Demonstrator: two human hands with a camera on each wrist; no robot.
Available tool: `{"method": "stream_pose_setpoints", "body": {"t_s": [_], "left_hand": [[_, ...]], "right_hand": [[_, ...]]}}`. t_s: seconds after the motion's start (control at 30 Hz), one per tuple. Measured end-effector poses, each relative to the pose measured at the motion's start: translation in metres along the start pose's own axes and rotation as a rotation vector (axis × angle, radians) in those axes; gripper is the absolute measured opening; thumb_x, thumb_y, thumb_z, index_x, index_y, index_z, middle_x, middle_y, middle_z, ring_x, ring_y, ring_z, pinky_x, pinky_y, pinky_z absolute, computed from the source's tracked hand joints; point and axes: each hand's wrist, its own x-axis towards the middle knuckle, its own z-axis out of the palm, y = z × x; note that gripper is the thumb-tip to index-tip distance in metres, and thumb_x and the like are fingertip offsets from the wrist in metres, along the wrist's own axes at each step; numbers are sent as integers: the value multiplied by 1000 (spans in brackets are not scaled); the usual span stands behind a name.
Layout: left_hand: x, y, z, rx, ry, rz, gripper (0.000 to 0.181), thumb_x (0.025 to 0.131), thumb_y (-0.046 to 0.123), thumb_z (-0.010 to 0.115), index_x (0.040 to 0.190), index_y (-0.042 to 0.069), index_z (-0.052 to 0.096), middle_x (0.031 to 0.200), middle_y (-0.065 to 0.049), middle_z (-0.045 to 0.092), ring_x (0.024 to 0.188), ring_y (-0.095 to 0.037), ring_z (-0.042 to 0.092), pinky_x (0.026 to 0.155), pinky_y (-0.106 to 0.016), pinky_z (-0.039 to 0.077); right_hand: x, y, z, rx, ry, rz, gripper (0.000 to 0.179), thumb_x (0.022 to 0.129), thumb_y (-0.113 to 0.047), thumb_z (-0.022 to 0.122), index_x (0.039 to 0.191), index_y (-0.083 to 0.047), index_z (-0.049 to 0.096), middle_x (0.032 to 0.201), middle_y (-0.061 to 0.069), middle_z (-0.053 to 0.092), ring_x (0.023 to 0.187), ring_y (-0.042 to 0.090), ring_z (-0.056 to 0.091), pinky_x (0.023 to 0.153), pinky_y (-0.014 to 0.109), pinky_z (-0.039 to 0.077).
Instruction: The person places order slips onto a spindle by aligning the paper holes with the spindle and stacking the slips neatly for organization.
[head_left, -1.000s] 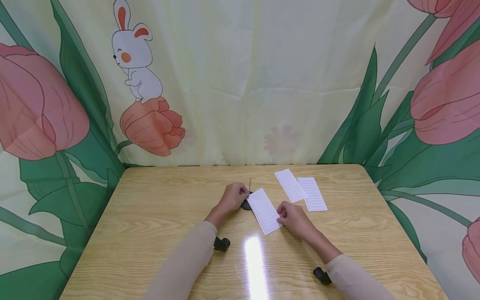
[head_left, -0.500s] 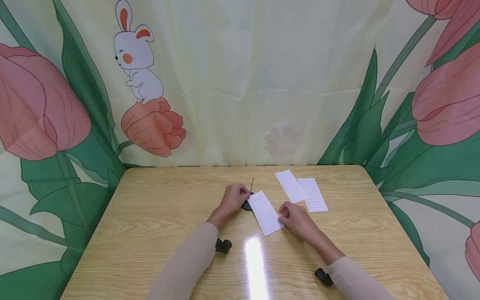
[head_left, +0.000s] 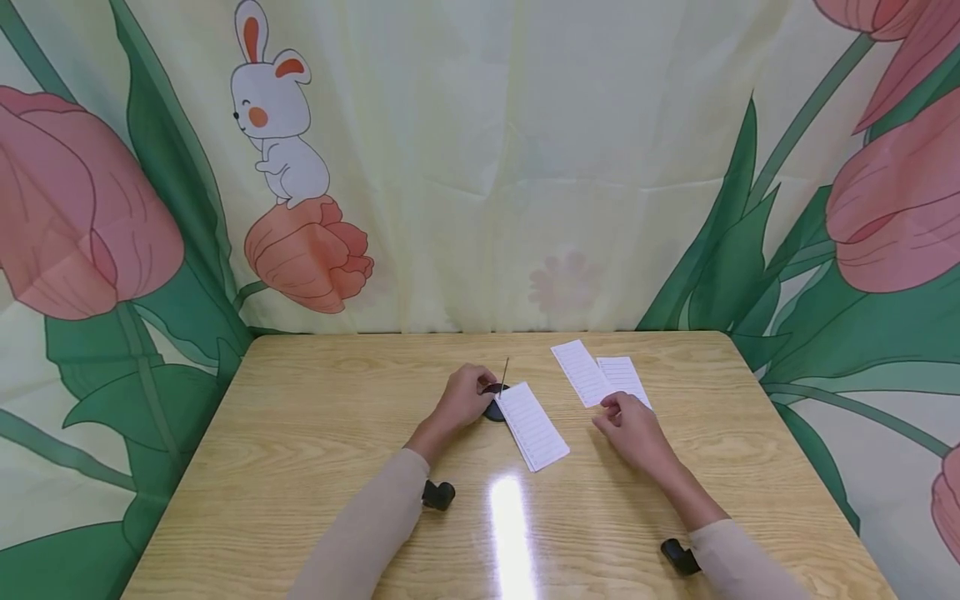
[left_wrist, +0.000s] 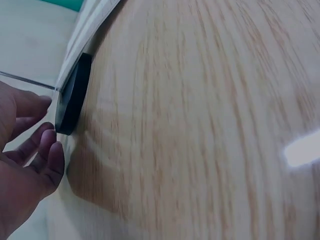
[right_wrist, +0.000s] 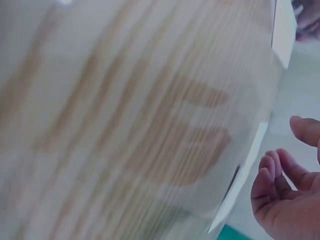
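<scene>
A receipt spike with a round black base (head_left: 496, 410) and a thin upright metal rod stands near the middle of the table. Lined white paper slips (head_left: 534, 429) lie in a small stack, one corner at the rod. Beside the base is my left hand (head_left: 462, 396); in the left wrist view its thumb and fingers (left_wrist: 52, 165) are parted with nothing between them. My right hand (head_left: 633, 429) hovers by two more lined slips (head_left: 581, 373), partly covering the right-hand slip (head_left: 622, 375). Its thumb and fingers are apart and hold nothing in the right wrist view.
The wooden table (head_left: 300, 417) ends at a printed curtain (head_left: 450, 208) with tulips and a rabbit. A bright light reflection (head_left: 512, 533) shows on the tabletop. Black wrist cameras (head_left: 438, 495) sit on both forearms.
My right hand has left the edge of the stacked slips and moved right, towards the two loose slips. My left hand has let go at the rod and drawn slightly back.
</scene>
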Motion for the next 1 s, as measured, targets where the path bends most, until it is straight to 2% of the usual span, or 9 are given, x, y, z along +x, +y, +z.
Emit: {"method": "stream_pose_setpoints", "body": {"t_s": [0.27, 0.57, 0.87, 1.0], "left_hand": [[-3, -5, -1, 32, -52, 3, 34, 90, 8, 79, 123, 5, 70, 114, -10, 60, 91, -19, 52, 80, -32, 46], [-3, -10, 1, 34, -71, 12, 39, 89, 9, 80, 127, 4, 69, 119, -11, 59, 97, -22, 52, 85, -35, 45], [-4, -10, 0, 22, -77, -8, 39, 90, 10, 80, 127, 5, 69, 116, -9, 58, 95, -21, 51, 84, -35, 44], [-5, -8, -1, 25, -79, -8, 39, 90, 10, 80, 127, 5, 69, 113, -9, 58, 93, -21, 50, 83, -34, 43]], "right_hand": [[3, 21, -18, -36, 39, 77, 45, 97, -20, 71, 126, 11, 57, 115, 28, 61, 104, 40, 63, 89, 53, 53], [9, 39, -32, -96, 35, 137, 54, 98, -23, 70, 130, 17, 52, 117, 34, 57, 103, 42, 57, 89, 56, 50], [16, 45, -32, -166, -47, 218, 57, 95, -32, 74, 114, 18, 52, 110, 34, 49, 97, 42, 48, 83, 52, 46], [17, 46, -31, -160, -63, 237, 57, 96, -31, 73, 113, 19, 53, 109, 33, 48, 97, 42, 47, 82, 51, 45]]}}
